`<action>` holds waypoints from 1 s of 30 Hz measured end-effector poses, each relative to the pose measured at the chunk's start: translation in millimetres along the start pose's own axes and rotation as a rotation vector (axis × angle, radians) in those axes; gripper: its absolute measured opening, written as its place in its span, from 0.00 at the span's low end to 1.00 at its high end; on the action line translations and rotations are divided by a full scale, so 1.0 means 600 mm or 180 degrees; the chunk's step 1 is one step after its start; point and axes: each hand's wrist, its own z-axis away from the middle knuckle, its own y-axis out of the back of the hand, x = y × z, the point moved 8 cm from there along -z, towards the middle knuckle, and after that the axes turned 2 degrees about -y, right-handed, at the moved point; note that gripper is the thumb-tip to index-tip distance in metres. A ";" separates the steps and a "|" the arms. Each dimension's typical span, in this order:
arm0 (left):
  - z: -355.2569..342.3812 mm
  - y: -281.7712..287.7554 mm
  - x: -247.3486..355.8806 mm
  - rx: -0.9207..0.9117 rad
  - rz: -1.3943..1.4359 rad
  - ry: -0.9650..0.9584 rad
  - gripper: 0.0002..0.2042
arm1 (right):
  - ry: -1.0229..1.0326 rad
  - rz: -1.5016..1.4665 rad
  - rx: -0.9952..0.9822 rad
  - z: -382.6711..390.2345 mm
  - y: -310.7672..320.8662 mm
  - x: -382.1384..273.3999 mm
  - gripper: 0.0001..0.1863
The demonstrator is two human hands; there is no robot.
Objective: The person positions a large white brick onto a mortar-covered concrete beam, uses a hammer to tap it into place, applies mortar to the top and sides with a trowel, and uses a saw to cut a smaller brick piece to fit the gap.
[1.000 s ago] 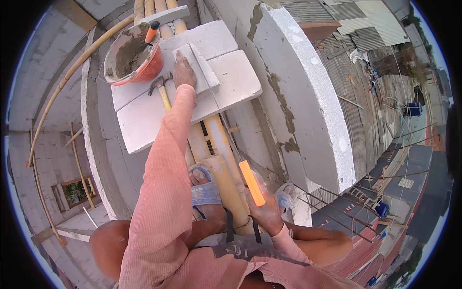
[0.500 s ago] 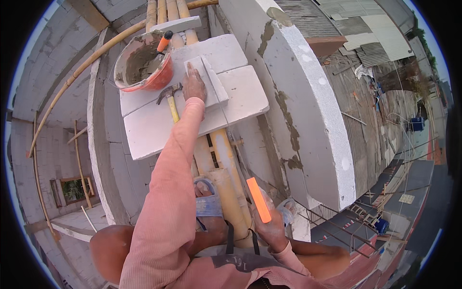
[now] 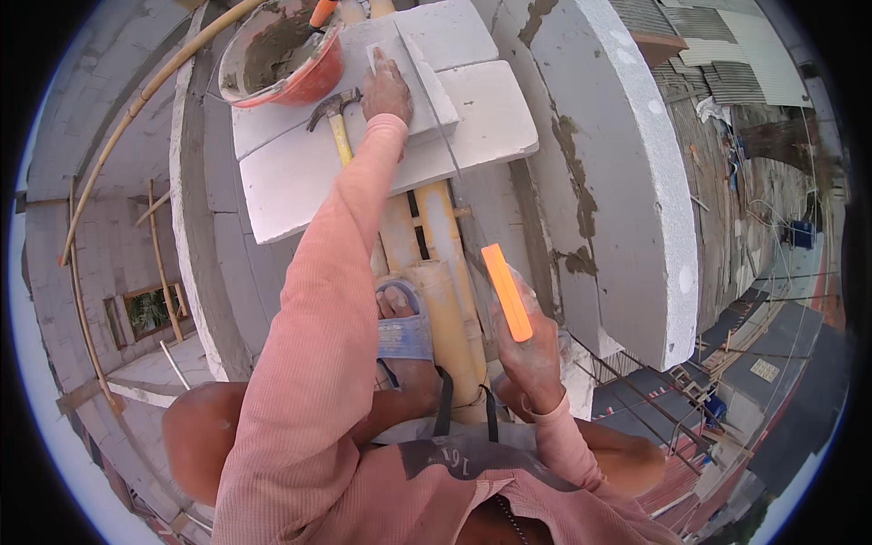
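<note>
My right hand (image 3: 531, 350) is wrapped round the orange handle of a handsaw (image 3: 505, 292). Its long thin blade runs up and away, lying across a small white lightweight block (image 3: 427, 102). Reaching far forward, my left hand (image 3: 386, 94) grips that block at its left side, fingers over the top. The small block rests on larger white block slabs (image 3: 304, 186). Just left of my left hand lies a claw hammer (image 3: 338, 127) with a yellow handle. An orange-red bucket (image 3: 313, 77) of grey mortar stands beyond it, an orange-handled tool (image 3: 322, 13) sticking up inside.
Bamboo poles (image 3: 440, 236) run beneath the slabs and by my sandalled foot (image 3: 404, 336). A block wall (image 3: 627, 182) with mortar smears rises on the right, a drop to roofs and ground beyond it. A concrete-edged opening (image 3: 186, 182) lies left.
The view has shifted, so the blocks, bucket and hammer sit higher in the picture. The handsaw's handle has moved forward with my right hand; my left hand stays on the small block.
</note>
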 end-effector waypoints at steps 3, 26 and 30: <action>-0.016 -0.008 0.035 0.0093 0.0101 -0.0046 0.26 | 0.0250 -0.0075 0.0023 -0.114 -0.021 -0.027 0.29; -0.018 0.014 0.040 0.0143 -0.0091 -0.0108 0.26 | -0.0159 -0.0212 0.0098 -0.009 0.002 -0.006 0.25; -0.020 -0.017 0.015 0.0050 0.0056 0.0171 0.25 | 0.0208 0.0089 0.0145 -0.140 -0.017 -0.023 0.26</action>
